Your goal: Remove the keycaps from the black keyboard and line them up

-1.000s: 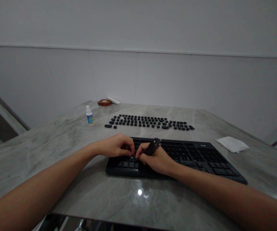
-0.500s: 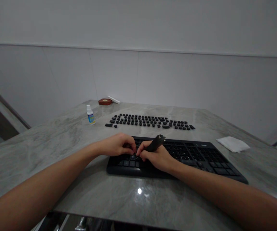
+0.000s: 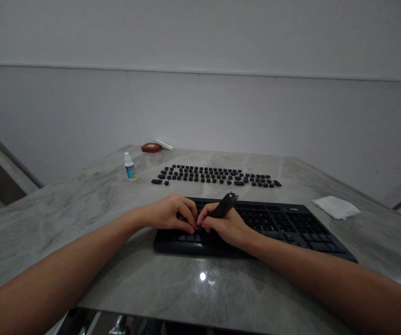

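A black keyboard (image 3: 291, 215) lies in front of me, many of its key places without caps. My right hand (image 3: 230, 228) is closed round a black-handled tool (image 3: 225, 205) with small metal prongs at its upper end. The tool slants down to the left, and my fingers hide its lower tip. My left hand (image 3: 176, 214) meets it over the left part of the keyboard. Its thumb and fingers are pinched together low over the keys; whatever lies between them is hidden. Below the fingertips, several fitted keycaps (image 3: 190, 238) show along the front row.
Loose black keycaps (image 3: 200, 175) lie in rows behind the keyboard. A white spray bottle (image 3: 130, 167) stands left of them. Farther back are a reddish-brown case (image 3: 150, 147) and a white flat object (image 3: 164, 144). A white cloth (image 3: 336, 207) lies right on the marble-patterned table (image 3: 144, 284).
My left thumb and fingers have moved down and slightly towards me, covering the dark keycap seen at the tool's tip before. My right hand and the tool have hardly moved.
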A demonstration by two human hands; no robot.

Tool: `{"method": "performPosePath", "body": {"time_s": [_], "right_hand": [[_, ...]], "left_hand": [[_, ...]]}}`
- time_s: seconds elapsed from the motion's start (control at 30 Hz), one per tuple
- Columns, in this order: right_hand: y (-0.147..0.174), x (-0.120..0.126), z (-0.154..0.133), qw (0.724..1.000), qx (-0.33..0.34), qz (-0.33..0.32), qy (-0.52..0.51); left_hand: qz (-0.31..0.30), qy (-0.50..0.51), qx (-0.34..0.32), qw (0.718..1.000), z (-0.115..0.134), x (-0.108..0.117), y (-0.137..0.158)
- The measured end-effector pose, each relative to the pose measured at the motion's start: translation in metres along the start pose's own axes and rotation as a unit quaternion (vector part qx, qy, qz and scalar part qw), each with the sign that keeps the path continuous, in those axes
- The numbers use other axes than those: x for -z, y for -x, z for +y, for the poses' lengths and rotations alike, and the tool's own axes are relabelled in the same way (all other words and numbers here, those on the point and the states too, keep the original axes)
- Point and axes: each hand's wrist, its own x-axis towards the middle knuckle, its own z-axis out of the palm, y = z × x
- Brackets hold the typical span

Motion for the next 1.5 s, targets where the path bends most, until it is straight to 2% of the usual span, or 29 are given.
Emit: {"method": "performPosePath", "body": {"time_s": [0.57, 0.7, 0.83, 1.07, 1.27, 1.5], "right_hand": [[0.004, 0.000, -0.005, 1.000, -0.014, 0.004, 0.025], [0.004, 0.003, -0.004, 0.998, -0.006, -0.042, 0.037], [0.003, 0.007, 0.002, 0.995, 0.001, -0.096, 0.041], [0.001, 0.009, 0.006, 0.991, 0.033, -0.128, 0.027], [0.002, 0.009, 0.005, 0.991, 0.036, -0.120, 0.057], [0.001, 0.004, 0.004, 0.994, 0.022, -0.098, 0.039]], "left_hand": [[-0.005, -0.015, 0.007, 1.000, -0.003, 0.000, 0.001], [-0.014, -0.004, 0.020, 1.000, -0.002, 0.004, 0.002], [0.019, 0.000, 0.058, 0.998, -0.006, 0.006, 0.002], [0.032, 0.000, 0.120, 0.992, -0.009, 0.004, 0.003], [0.031, -0.029, 0.069, 0.997, -0.008, 0.004, 0.002], [0.019, -0.009, 0.080, 0.997, -0.006, 0.002, 0.003]]}}
